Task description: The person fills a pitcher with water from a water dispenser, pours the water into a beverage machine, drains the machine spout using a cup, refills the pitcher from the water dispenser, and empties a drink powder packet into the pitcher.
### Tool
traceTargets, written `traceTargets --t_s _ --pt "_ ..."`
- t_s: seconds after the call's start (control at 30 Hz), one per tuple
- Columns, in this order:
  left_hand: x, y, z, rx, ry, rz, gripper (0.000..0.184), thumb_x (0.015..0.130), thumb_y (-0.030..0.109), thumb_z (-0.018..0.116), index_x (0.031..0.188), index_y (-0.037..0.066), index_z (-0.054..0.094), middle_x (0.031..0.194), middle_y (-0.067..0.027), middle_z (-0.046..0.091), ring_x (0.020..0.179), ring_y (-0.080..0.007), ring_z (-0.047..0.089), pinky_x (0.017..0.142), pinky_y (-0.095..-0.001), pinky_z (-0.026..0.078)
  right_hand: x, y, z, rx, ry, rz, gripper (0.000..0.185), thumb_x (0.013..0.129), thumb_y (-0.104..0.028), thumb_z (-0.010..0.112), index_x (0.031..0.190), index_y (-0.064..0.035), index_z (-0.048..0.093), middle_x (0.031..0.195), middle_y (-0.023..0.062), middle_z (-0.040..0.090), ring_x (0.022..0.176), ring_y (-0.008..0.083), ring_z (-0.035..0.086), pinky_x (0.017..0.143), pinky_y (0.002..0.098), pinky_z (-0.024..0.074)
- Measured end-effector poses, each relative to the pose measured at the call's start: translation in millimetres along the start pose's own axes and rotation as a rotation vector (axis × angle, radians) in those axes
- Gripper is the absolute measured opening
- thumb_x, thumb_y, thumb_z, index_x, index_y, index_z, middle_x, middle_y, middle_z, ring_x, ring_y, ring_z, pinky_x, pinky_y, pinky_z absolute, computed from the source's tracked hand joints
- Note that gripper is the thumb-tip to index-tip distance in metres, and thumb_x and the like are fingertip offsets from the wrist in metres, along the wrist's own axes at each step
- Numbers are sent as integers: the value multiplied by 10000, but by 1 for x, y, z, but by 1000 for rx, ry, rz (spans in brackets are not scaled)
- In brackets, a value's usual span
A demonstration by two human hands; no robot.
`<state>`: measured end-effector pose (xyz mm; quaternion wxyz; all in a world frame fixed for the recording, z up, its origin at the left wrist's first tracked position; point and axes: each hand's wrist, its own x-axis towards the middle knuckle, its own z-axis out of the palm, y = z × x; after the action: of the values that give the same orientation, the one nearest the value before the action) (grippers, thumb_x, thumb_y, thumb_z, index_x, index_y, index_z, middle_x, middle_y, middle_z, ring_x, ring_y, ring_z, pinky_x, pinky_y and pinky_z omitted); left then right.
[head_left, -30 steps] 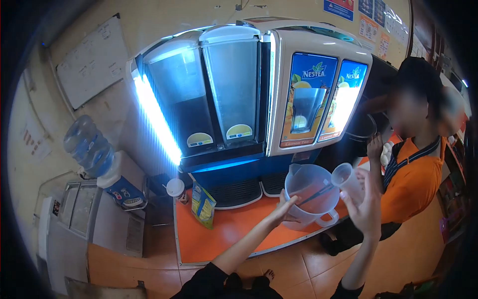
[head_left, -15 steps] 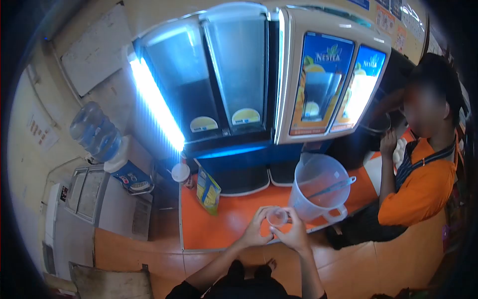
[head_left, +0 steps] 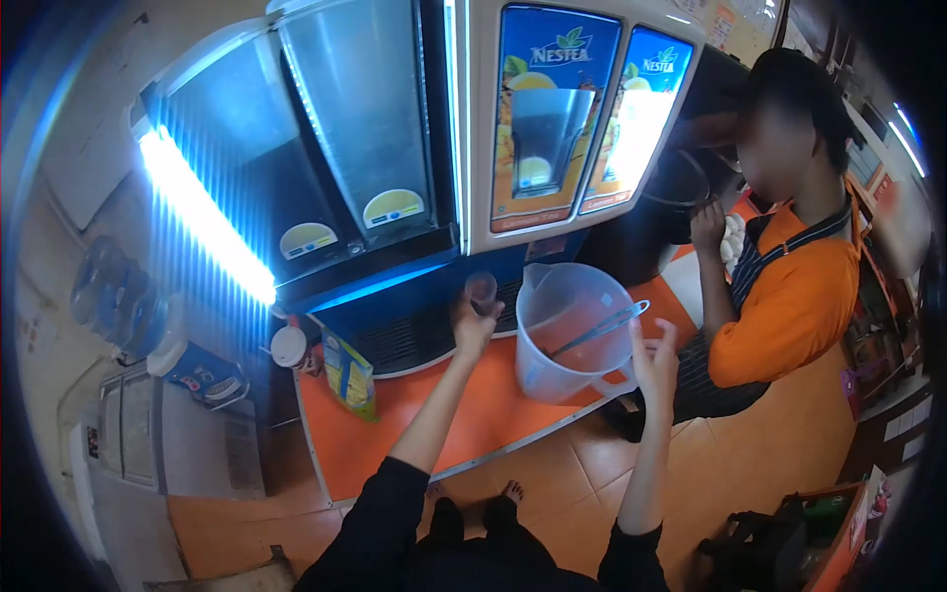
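My left hand (head_left: 473, 331) grips a small clear plastic cup (head_left: 480, 287) in front of the drink dispenser (head_left: 395, 271). To its right stands a large translucent plastic pitcher (head_left: 552, 345) on the orange counter. A long utensil with a looped handle end (head_left: 602, 328) leans inside the pitcher; its lower end cannot be made out. My right hand (head_left: 655, 370) is raised beside the pitcher's handle, close to the utensil's loop, with its fingers apart. Whether a fingertip touches the loop or the pitcher's handle is unclear.
On the orange counter (head_left: 434, 419) stand a yellow-green packet (head_left: 349, 375) and a lidded cup (head_left: 289, 347). A water dispenser (head_left: 202, 370) is at the left. A person in an orange shirt (head_left: 784, 321) stands close on the right, one hand raised.
My hands, together on the small cup before, have parted. The left carried the cup forward toward the dispenser; the right let go and moved right to the pitcher. The view has shifted right.
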<state>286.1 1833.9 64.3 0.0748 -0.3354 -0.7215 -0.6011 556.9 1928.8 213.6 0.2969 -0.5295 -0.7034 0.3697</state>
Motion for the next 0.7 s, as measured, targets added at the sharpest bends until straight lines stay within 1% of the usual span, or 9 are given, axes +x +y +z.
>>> traceTargets --t_s 0.07,0.2,0.27,0.43,0.5,0.57,0.63,0.67,0.7 --pt "12 4 16 51 -43 -296 482 674 129 800 1092 42 577 1012 -132 642 947 -310 618 849 -393 473 30 5 5 -147 -51 -45 512 854 -471 590 1109 -28 569 942 203 640 916 380 616 793 482 453" --pt "11 -34 41 168 -52 -180 531 665 143 805 1121 28 559 1072 -144 605 985 -336 594 863 -403 474 59 15 17 -254 -135 -159 511 859 -519 556 973 -29 647 941 231 643 925 381 625 795 465 464" --pt "7 -44 44 124 -146 -300 565 686 156 790 1162 10 522 1086 -173 573 1051 -370 543 901 -420 446 65 25 21 -247 -140 -152 438 891 -453 539 953 -40 670 944 258 628 902 392 618 786 456 466" --pt "-42 14 9 266 92 -4 609 675 49 646 1235 17 408 1205 -235 423 1190 -418 368 985 -501 350 37 -7 13 -225 119 -592 326 945 -309 512 1047 -42 671 826 189 647 682 359 595 666 423 478" --pt "-73 84 -8 -109 106 145 612 626 37 594 1216 35 431 1278 -216 369 1191 -404 367 1025 -532 310 33 -10 8 -148 -12 -545 314 945 -291 521 1022 -28 675 819 163 649 634 320 587 617 401 461" --pt "-87 114 -12 -105 33 490 593 625 58 569 1204 44 440 1288 -203 358 1228 -390 343 1050 -505 293 23 -14 -4 -75 -143 -496 303 946 -274 531 998 -14 678 811 138 651 586 282 580 567 380 445" --pt "-78 145 -21 110 -107 537 626 622 69 562 1229 39 411 1274 -198 352 1250 -384 314 1050 -507 284 0 -22 -29 143 221 -654 259 949 -229 540 1006 -25 688 732 54 598 552 72 466 484 236 355" --pt "-74 153 -23 326 -258 573 661 618 81 556 1254 34 382 1261 -193 345 1272 -379 285 1050 -509 276 -15 -26 -49 227 314 -714 275 963 -236 516 945 -24 690 771 51 622 555 73 471 474 225 356" --pt "-72 123 -19 295 -146 478 734 605 86 559 1313 75 366 1289 -209 305 1303 -388 215 1061 -526 230 -35 -34 -70 245 403 -730 315 982 -227 472 947 15 670 762 73 618 550 70 464 462 204 342"
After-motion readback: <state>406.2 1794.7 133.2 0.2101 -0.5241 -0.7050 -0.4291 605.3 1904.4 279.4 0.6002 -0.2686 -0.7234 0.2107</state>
